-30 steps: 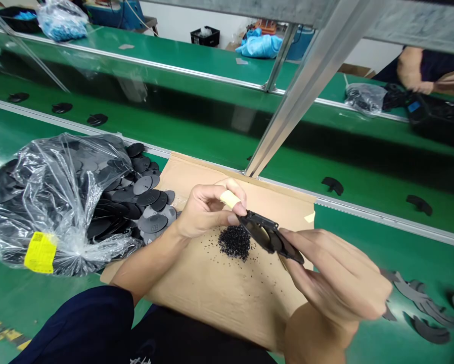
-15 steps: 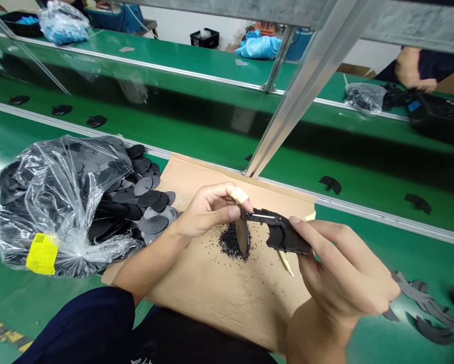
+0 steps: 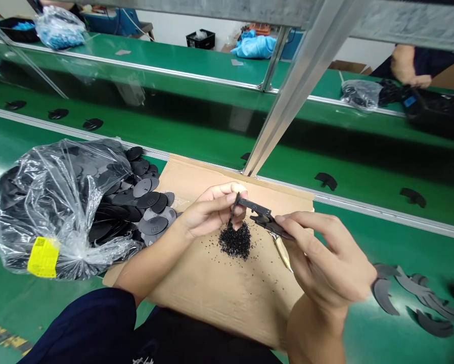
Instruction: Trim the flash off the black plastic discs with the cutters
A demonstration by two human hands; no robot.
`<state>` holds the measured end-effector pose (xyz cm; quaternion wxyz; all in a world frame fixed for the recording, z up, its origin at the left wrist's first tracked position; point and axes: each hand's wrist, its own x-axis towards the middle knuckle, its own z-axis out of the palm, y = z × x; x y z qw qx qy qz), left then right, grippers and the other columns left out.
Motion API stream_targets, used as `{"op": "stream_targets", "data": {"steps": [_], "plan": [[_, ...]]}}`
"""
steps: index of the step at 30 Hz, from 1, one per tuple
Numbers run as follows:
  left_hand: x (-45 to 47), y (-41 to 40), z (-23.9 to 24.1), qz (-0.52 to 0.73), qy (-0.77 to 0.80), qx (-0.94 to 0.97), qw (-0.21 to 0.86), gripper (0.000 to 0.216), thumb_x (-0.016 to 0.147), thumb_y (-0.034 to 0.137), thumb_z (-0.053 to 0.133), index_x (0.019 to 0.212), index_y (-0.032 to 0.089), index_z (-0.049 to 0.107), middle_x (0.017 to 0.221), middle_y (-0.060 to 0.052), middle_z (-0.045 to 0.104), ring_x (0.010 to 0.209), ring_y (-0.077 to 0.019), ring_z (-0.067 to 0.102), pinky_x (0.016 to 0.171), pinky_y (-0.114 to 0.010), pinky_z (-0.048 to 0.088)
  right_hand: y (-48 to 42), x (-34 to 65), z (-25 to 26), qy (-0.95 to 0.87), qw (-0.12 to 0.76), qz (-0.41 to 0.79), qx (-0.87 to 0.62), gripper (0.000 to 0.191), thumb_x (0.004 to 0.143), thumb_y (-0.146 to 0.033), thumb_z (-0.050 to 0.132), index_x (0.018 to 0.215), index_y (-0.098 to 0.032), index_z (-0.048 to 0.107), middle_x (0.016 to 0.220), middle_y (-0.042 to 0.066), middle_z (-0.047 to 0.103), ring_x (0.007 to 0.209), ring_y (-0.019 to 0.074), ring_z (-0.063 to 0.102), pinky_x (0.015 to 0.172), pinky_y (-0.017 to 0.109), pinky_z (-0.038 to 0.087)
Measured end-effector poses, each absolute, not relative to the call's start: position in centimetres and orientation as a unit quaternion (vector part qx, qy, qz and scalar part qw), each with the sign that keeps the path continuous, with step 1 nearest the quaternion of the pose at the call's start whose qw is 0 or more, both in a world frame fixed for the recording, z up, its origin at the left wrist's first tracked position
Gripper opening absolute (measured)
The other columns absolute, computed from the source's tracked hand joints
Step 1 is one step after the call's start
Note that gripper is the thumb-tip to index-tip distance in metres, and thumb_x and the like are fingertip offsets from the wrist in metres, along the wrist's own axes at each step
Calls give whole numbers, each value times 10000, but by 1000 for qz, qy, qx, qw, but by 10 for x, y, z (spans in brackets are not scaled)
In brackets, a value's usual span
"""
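My left hand (image 3: 212,210) pinches one end of a black plastic part (image 3: 258,215) above a cardboard sheet (image 3: 219,288). My right hand (image 3: 325,258) grips the other end of the part, which looks partly split into two pieces. A thin pale blade or stick (image 3: 282,252) pokes out under my right fingers. Directly below the part lies a small heap of black crumbs (image 3: 234,241) on the cardboard.
A clear plastic bag (image 3: 56,202) with a yellow label spills black discs (image 3: 147,199) at the left. Trimmed curved black scraps (image 3: 416,298) lie at the right. Black parts (image 3: 325,179) ride the green belt behind a slanted metal post (image 3: 287,91). Another person's arm (image 3: 405,65) is far right.
The part in my hands has been twisted and pulled apart, turning edge-on, and both hands have risen slightly. A disc-shaped piece has swung down toward my left fingers.
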<state>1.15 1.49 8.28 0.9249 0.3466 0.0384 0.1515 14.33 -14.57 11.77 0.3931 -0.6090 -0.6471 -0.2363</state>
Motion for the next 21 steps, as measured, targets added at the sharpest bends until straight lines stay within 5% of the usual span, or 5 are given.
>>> {"op": "stream_targets", "data": {"steps": [21], "plan": [[10, 19, 77, 152, 15, 388, 909, 362, 775, 431, 863, 900, 150, 673, 699, 18, 605, 597, -93, 616, 595, -211, 543, -146, 147, 120, -654, 409, -251, -586, 237, 817, 59, 696, 923, -151, 717, 820, 64, 741, 738, 166, 701, 613, 264, 556]]}}
